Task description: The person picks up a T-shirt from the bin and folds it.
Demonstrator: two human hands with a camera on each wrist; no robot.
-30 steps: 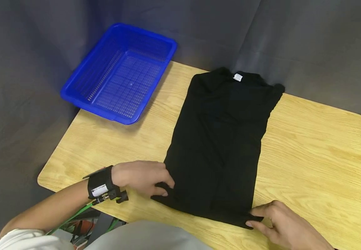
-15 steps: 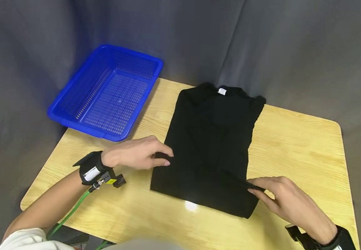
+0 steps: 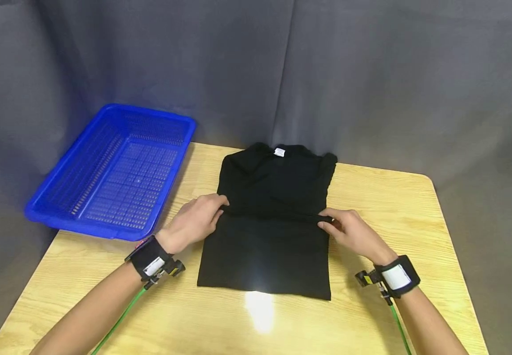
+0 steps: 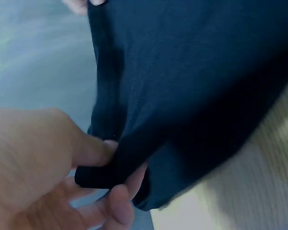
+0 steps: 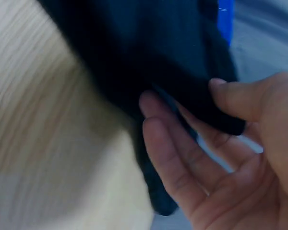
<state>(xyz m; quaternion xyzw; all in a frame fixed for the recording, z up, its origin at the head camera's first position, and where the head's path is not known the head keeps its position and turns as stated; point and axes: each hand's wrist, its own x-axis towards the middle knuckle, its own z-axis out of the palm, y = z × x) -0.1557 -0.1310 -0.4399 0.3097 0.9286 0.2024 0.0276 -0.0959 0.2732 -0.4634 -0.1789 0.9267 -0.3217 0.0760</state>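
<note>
A black T-shirt [image 3: 264,256] lies on the table, its collar with a white label at the far edge and its sides tucked in. Its hem is lifted and brought up across the middle, so the lower part is doubled over. My left hand [image 3: 197,217] pinches one hem corner at the shirt's left side; in the left wrist view the thumb presses the cloth [image 4: 129,148] against the fingers. On the right side my right hand [image 3: 349,229] pinches the other corner, with the hem [image 5: 221,115] between thumb and fingers in the right wrist view.
A blue plastic basket [image 3: 167,197] with slotted walls stands at the table's back left. Behind the wooden table [image 3: 393,236] hangs a grey curtain [image 3: 371,88]. Each wrist wears a black strap with a small camera and a green cable.
Both hands have taken the shirt's hem up from the near edge toward its middle, folding the lower part over. The head view has tilted up and shifted right.
</note>
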